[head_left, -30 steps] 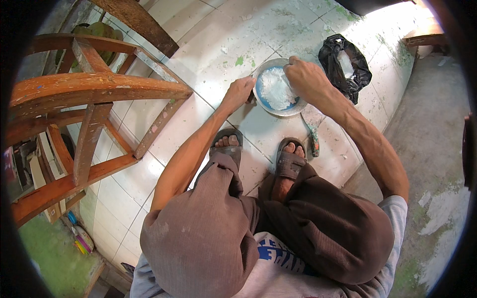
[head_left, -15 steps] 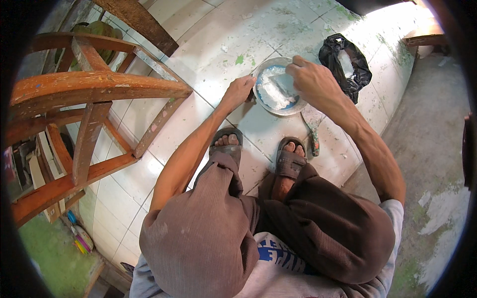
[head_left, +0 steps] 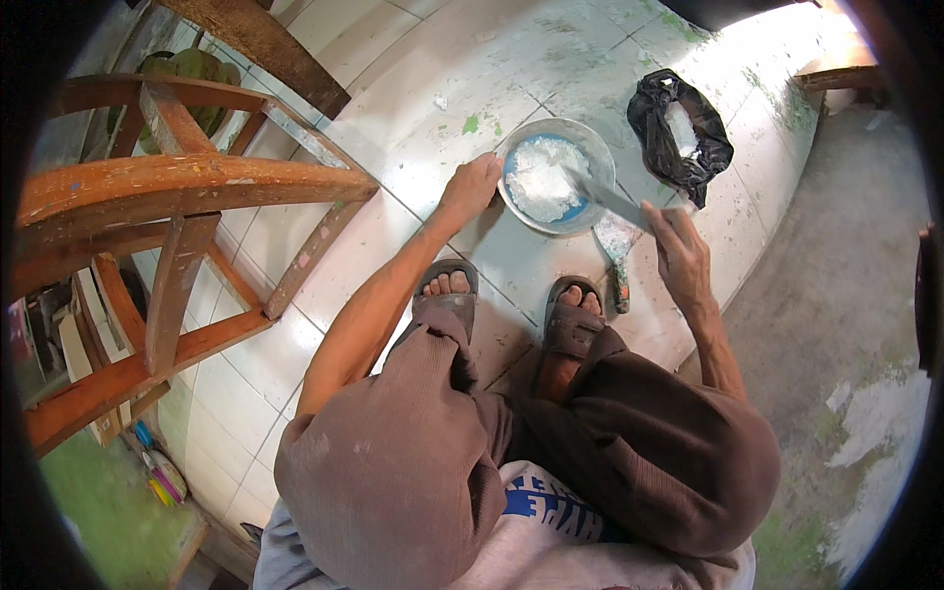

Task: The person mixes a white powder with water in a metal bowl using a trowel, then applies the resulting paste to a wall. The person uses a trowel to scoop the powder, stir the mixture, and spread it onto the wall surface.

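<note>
A round metal pan (head_left: 608, 157) with a blue inside stands on the tiles in front of my feet. White powdery paste (head_left: 544, 177) lies heaped in it. At the pan's left side my left hand (head_left: 476, 185) is closed on its edge or handle; the fingers hide which. My right hand (head_left: 678, 251), to the right of the pan, grips a flat grey scraper (head_left: 615, 204), whose far end reaches into the white paste. Just below the pan's right side, a second scraper with a dark patterned handle (head_left: 620, 283) rests on the floor, its blade smeared white.
A black plastic bag (head_left: 710, 162) holding white material sits open to the pan's right. Wooden chair-like frames (head_left: 187, 182) stand at the left. My sandalled feet (head_left: 575, 324) are just below the pan. Flakes and green specks litter the tiles; bare concrete (head_left: 796, 315) borders them at right.
My right hand has moved from above the pan down and to the right, tilting the scraper into view. The paste is heaped more centrally. My left hand remains at the pan's left.
</note>
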A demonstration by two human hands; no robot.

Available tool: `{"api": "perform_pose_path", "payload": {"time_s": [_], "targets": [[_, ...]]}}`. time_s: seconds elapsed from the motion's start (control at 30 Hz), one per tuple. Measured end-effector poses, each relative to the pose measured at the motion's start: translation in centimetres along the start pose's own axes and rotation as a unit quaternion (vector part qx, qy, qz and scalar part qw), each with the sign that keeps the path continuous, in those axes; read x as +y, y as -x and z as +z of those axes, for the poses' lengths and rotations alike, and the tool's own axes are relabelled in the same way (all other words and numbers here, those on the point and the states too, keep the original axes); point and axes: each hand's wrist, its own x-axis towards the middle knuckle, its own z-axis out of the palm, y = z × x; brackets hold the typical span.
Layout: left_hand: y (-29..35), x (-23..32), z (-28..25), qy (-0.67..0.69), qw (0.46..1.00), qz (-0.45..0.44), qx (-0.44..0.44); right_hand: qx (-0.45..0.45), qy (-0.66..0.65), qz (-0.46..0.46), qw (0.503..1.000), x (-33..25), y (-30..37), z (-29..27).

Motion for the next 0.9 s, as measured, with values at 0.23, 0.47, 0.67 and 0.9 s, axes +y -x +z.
{"api": "perform_pose_path", "payload": {"time_s": [0.23, 0.47, 0.67, 0.9], "targets": [[0.6, 1.3, 0.4, -0.036, 0.998, -0.033, -0.036, 0.151, -0.126, 0.142, 0.97, -1.2, 0.3, 0.3], [0.5, 2.0, 0.8, -0.171, 0.979, 0.082, 0.071, 0.171, -0.223, 0.269, 0.921, -1.4, 0.7, -0.1], [-0.1, 0.8, -0.6, 0.075, 0.991, -0.088, -0.062, 0.165, -0.228, 0.285, 0.916, -2.4, 1.1, -0.9], [0.6, -2.2, 1.0, 0.22, 0.96, -0.137, -0.103, 0.173, -0.242, 0.281, 0.913, -2.9, 1.1, -0.9]]}}
